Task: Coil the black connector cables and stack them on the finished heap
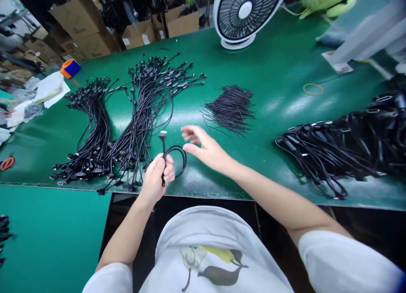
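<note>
My left hand (158,173) is closed around a black cable (185,161) near the table's front edge. A connector with a pale metal end stands up above the fist, and the rest of the cable is looped out to the right. Just right of that loop, my right hand (203,147) is open, fingers apart and slightly blurred, with nothing visible in it. Beyond it lies a pile of short thin black ties (230,109). To the left are two long bundles of black cables (142,111) with connectors at both ends.
Coiled black cables (345,145) are heaped at the right. A white fan (245,10) stands at the back of the green table (272,77), near a yellow rubber band (313,89) and a grey metal bracket (364,39). Papers and an orange-blue roll (69,68) lie at the far left.
</note>
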Available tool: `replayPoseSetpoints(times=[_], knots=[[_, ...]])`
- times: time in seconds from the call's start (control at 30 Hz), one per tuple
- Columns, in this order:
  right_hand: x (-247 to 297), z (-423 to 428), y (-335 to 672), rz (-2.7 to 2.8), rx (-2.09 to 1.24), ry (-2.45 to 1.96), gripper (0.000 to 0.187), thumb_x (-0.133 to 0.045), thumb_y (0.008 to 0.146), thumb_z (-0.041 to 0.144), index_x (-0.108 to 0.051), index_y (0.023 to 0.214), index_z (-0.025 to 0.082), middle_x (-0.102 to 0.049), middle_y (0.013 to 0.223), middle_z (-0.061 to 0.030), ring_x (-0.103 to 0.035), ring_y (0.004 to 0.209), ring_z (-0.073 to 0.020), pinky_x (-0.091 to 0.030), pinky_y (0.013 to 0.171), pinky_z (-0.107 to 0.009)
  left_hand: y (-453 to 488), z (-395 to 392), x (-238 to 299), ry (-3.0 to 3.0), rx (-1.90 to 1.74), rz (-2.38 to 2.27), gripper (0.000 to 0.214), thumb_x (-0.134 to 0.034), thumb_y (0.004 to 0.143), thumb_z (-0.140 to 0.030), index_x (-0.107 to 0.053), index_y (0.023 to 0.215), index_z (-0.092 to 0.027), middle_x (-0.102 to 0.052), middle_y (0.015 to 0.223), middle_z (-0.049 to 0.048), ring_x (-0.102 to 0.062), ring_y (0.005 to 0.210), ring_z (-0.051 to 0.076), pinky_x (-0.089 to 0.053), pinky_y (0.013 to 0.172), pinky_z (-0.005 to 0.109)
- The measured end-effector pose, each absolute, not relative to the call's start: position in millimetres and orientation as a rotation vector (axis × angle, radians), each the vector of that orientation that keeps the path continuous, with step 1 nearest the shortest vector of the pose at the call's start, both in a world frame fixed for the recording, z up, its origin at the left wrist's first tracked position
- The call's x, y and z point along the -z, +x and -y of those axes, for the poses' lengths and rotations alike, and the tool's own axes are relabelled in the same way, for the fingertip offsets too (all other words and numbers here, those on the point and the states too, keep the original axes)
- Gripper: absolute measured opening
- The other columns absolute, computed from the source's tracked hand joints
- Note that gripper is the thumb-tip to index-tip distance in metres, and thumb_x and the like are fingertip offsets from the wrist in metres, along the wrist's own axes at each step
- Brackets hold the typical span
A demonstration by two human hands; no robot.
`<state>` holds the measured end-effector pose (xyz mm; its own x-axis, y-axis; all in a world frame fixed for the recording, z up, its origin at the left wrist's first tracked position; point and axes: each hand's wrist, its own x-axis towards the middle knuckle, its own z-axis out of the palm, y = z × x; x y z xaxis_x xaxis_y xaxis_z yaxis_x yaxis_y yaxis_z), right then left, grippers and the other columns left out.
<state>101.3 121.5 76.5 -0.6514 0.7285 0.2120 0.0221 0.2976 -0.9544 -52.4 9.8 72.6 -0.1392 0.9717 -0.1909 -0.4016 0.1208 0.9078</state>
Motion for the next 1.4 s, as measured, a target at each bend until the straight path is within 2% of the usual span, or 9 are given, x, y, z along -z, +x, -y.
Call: replayPoseSetpoints(times=[0.13,0.2,0.27,0.4,0.7,0.83,1.0,1.17,1.4], knots=[[-46.0,-98.2,88.2,1.314,-1.895,-0.744,0.048,-0.051,0.088,0.06,-0.045,0.065,0.019,-0.041,0.058,0.0044,-0.046,0.059,-0.0098,-0.044,0.065,-0.025,-39.9,-14.8,-55.4,0.617,-1.336,-1.069,0.042,-0.061,0.085,-0.054,-0.05,0.071,-0.017,-0.046,0.065,-0.002,-0.045,0.057,0.01,-0.04,0.057,0.024],[-45.3,-86.4,83.0,1.012,-1.95,-0.764,0.049,-0.059,0.084,0.061,-0.042,0.064,0.019,-0.037,0.058,0.0053,-0.045,0.057,-0.0087,-0.044,0.06,-0.023,-29.9,-13.8,-44.7,0.64,-1.339,-1.099,0.048,-0.06,0.084,-0.058,-0.046,0.064,-0.017,-0.049,0.07,0.001,-0.052,0.071,0.014,-0.044,0.071,0.028],[-51.6,-78.5,80.2,0.838,-2.048,-0.763,0.046,-0.063,0.079,0.063,-0.05,0.077,0.019,-0.049,0.067,0.0026,-0.05,0.059,-0.0095,-0.044,0.052,-0.022,-22.7,-10.6,-37.9,0.625,-1.327,-1.148,0.051,-0.061,0.082,-0.061,-0.044,0.06,-0.018,-0.049,0.071,0.0015,-0.053,0.077,0.016,-0.044,0.076,0.029],[-64.4,-71.2,80.8,0.856,-2.152,-0.779,0.053,-0.059,0.08,0.067,-0.054,0.107,0.022,-0.062,0.095,-0.0047,-0.058,0.063,-0.0116,-0.042,0.038,-0.02,-20.3,0.7,-37.5,0.515,-1.135,-1.119,0.054,-0.064,0.078,-0.064,-0.041,0.06,-0.019,-0.049,0.069,0.001,-0.051,0.069,0.015,-0.045,0.068,0.03],[-54.9,-83.8,82.5,0.951,-2.229,-0.564,0.04,-0.058,0.086,0.058,-0.053,0.092,0.019,-0.044,0.067,0.0072,-0.032,0.046,-0.0011,-0.027,0.041,-0.012,-10.5,10.7,-28.7,0.609,-1.013,-0.988,0.048,-0.06,0.081,-0.064,-0.049,0.093,-0.019,-0.051,0.069,-0.0009,-0.046,0.058,0.011,-0.032,0.05,0.024],[-56.5,-87.8,83.3,0.894,-2.356,-0.658,0.051,-0.058,0.081,0.067,-0.053,0.081,0.016,-0.036,0.058,0.0085,-0.023,0.042,-0.0013,-0.019,0.038,-0.015,-5.0,8.6,-19.8,0.69,-0.975,-1.02,0.047,-0.055,0.085,-0.063,-0.047,0.079,-0.018,-0.039,0.06,-0.0052,-0.037,0.051,0.008,-0.031,0.05,0.024],[-63.2,-88.8,82.9,0.765,-2.196,-0.733,0.066,-0.038,0.08,0.082,-0.042,0.063,0.019,-0.019,0.045,0.0108,-0.009,0.038,-0.0025,-0.01,0.036,-0.018,-4.8,6.0,-24.5,0.68,-0.988,-1.07,0.052,-0.048,0.085,-0.07,-0.045,0.074,-0.019,-0.04,0.06,-0.004,-0.035,0.052,0.009,-0.03,0.05,0.025],[-46.4,-82.1,85.0,0.881,-2.046,-0.763,0.064,-0.039,0.08,0.082,-0.046,0.068,0.02,-0.024,0.046,0.0102,-0.013,0.037,-0.0031,-0.014,0.035,-0.019,-7.3,4.0,-26.6,0.695,-0.929,-1.156,0.046,-0.058,0.084,-0.061,-0.052,0.077,-0.016,-0.039,0.058,-0.0048,-0.034,0.051,0.008,-0.026,0.049,0.024],[-21.0,-78.1,104.8,1.347,-1.589,-0.726,0.048,-0.035,0.096,0.06,-0.055,0.082,0.018,-0.044,0.061,0.0042,-0.039,0.047,-0.0065,-0.035,0.047,-0.021,-1.3,11.0,-17.1,0.519,-0.81,-1.087,0.048,-0.065,0.079,-0.059,-0.047,0.068,-0.016,-0.03,0.054,-0.0084,-0.026,0.046,0.005,-0.023,0.045,0.019]])
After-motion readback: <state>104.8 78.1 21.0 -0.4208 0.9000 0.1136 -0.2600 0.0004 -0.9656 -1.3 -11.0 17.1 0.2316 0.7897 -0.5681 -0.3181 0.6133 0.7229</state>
